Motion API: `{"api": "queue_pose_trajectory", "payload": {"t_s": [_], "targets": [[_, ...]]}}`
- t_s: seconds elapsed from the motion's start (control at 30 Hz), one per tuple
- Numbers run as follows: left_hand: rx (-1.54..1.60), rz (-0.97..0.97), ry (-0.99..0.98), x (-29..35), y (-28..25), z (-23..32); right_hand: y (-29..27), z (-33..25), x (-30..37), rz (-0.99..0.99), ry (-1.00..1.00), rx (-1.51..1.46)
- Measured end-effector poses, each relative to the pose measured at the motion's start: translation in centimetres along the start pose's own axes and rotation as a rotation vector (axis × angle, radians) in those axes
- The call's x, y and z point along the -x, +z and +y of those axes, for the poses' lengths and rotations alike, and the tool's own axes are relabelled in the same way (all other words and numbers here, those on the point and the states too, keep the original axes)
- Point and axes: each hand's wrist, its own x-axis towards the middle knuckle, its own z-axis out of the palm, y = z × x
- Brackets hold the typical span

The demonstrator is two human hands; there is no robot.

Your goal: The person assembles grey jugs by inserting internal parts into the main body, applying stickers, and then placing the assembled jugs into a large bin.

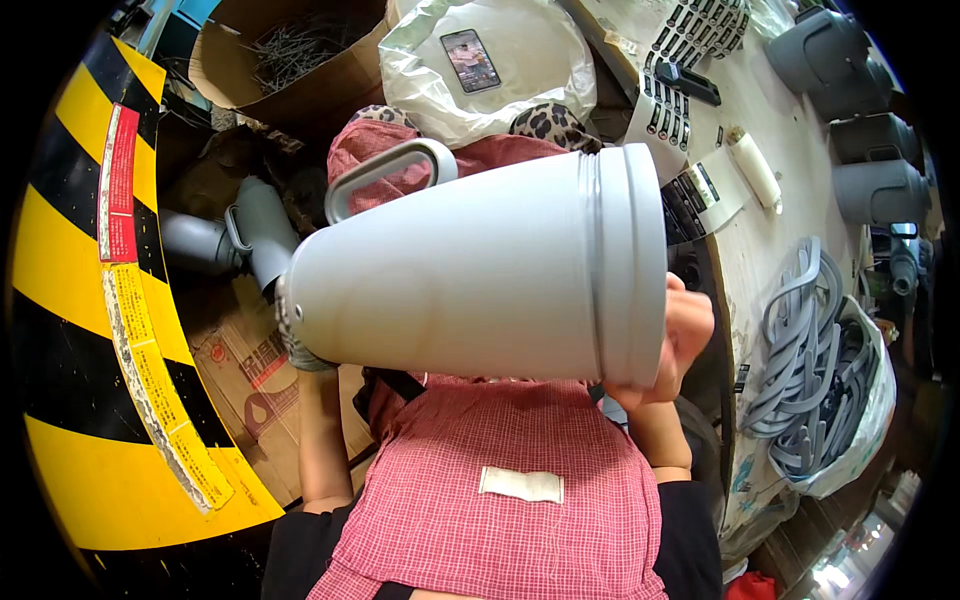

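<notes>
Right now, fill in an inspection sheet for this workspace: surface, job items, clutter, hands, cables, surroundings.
Surface: pale table on the right, with bluish marks toward its lower end.
Job items: large grey tumbler, on its side, wide end to the right.
Clutter: label sheets and a white plastic bag of grey handles on the table; phone on white plastic.
Hands: left hand at the narrow end, mostly hidden; right hand holding the wide end.
Cables: none certain; thin grey strands in a cardboard box are unclear.
Surroundings: yellow-and-black striped panel left; more grey vessels far right.
</notes>
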Motion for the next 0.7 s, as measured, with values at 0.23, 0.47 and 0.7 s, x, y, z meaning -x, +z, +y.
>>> {"api": "queue_pose_trajectory", "payload": {"t_s": [0.23, 0.47, 0.7], "targets": [[0.708, 0.569, 0.095, -3.4, -5.7, 4.1, 3.6, 1.0, 3.2, 0.280, 0.881, -0.142], [0.760, 0.414, -0.256, -4.9, -5.7, 4.1, 2.9, 5.1, 0.8, 0.388, 0.969, -0.819], [-0.264, -0.030, 0.430, -10.9, -8.7, 8.4, -0.1, 5.6, 1.8, 0.128, 0.928, -0.846]]}}
